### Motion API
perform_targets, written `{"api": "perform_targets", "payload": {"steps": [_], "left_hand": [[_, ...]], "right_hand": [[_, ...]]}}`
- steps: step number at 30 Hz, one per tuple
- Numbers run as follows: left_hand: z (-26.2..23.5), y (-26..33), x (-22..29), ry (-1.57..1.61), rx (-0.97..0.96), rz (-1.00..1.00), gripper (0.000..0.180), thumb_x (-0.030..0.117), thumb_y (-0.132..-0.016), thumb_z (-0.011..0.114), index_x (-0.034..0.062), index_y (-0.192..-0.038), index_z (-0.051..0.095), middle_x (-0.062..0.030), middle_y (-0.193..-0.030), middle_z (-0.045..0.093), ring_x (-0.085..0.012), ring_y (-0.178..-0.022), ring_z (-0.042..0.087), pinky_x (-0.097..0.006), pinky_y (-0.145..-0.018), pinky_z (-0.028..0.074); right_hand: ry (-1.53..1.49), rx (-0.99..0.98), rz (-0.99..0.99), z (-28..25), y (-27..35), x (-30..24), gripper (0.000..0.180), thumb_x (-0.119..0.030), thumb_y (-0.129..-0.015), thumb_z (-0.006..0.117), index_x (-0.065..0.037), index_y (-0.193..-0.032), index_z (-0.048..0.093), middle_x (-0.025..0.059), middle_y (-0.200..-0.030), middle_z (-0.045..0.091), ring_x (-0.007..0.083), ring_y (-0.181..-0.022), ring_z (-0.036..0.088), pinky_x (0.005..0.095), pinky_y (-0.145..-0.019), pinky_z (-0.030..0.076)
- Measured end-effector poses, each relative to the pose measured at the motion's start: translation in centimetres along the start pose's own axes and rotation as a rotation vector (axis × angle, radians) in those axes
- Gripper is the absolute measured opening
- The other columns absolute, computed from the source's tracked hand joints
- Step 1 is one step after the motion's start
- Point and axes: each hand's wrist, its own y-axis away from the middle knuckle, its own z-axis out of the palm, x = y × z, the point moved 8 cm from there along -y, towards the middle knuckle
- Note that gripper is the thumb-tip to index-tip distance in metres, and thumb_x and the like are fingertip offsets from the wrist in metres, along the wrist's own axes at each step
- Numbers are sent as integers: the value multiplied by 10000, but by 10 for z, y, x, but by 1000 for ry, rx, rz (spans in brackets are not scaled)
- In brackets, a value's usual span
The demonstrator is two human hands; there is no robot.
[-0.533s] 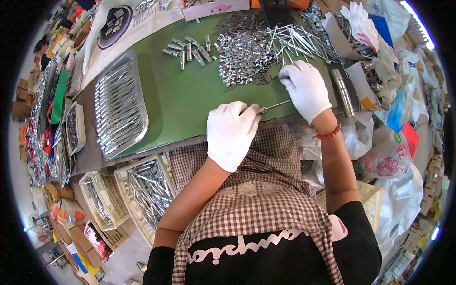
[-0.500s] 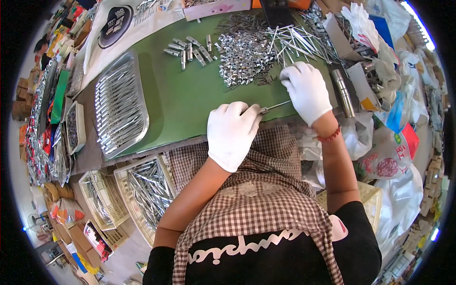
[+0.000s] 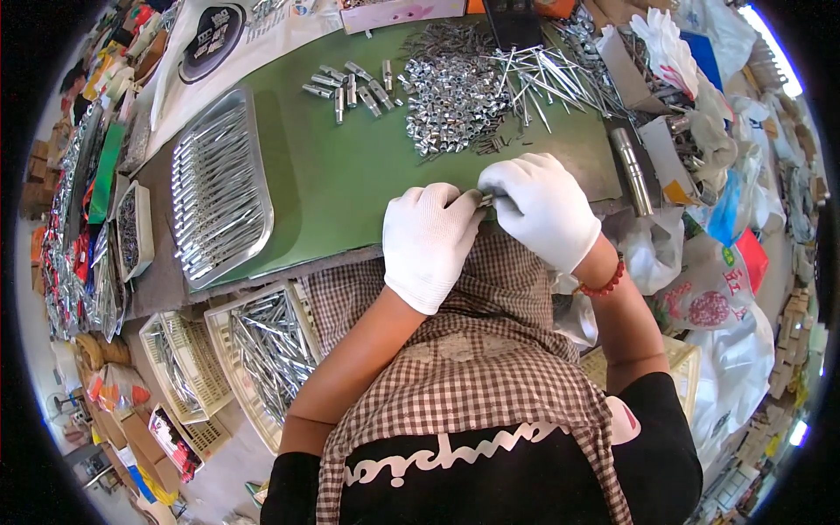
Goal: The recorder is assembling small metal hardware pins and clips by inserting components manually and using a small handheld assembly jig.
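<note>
Apparently for steadiness, your nearly closed left grip (image 3: pixel 430 241) is pinching a small metal piece (image 3: pixel 486 200) beside your curled right grip (image 3: pixel 542 210), whose hold I cannot tell.

And there, between the left hand (image 3: pixel 428 245) and right hand (image 3: pixel 544 213), a small metal piece (image 3: pixel 486 200) is mostly covered, its full shape impossible to tell! Up top, the pink box (image 3: pixel 404 12) runs off the edge; the dark bits (image 3: pixel 444 40) beside it are too tiny to separate; below, the black shirt (image 3: pixel 499 481) is cut off.
</note>
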Motion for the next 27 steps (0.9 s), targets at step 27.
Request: {"api": "perform_targets", "payload": {"steps": [27], "left_hand": [[-1,7,-2,6,80,29,154,175,-794,739,139,-936,694,-16,-803,585,-250,-742,595,-404,-647,449]], "right_hand": [[254,332,579,-73,93,77,609,-164,-826,732,-119,-1407,557,192,-1125,645,366,-972,634,440,-849,521]]}}
